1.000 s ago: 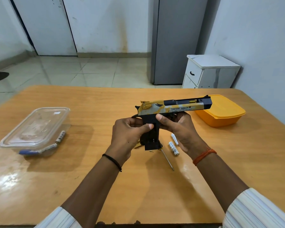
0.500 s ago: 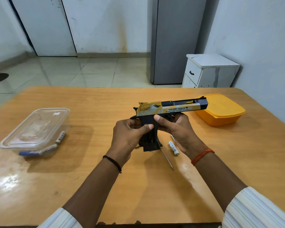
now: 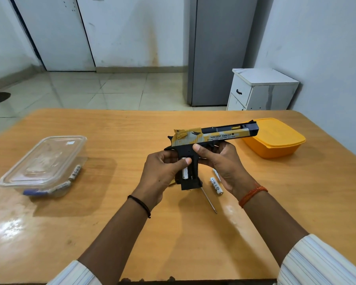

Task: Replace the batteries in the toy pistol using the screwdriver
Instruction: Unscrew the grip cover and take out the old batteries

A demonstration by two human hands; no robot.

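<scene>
A black, grey and yellow toy pistol (image 3: 214, 135) is held upright above the table, barrel pointing right. My left hand (image 3: 162, 171) grips the back of the black handle, its thumb pressing a white battery (image 3: 185, 172) that sits in the open handle compartment. My right hand (image 3: 222, 161) grips the pistol under the frame, thumb on the handle's side. On the table below lie a thin screwdriver (image 3: 209, 200), a loose white battery (image 3: 216, 186) and another white piece (image 3: 216, 174) partly hidden by my right hand.
A clear lidded plastic container (image 3: 43, 163) stands at the left with batteries and a blue item inside. An orange lidded container (image 3: 273, 140) sits at the right behind the barrel. The wooden table (image 3: 111, 223) ends close to me. A white cabinet stands beyond the table.
The pistol has tilted slightly, and the white battery in the handle compartment is now visible under my left thumb. Both hands keep their hold.
</scene>
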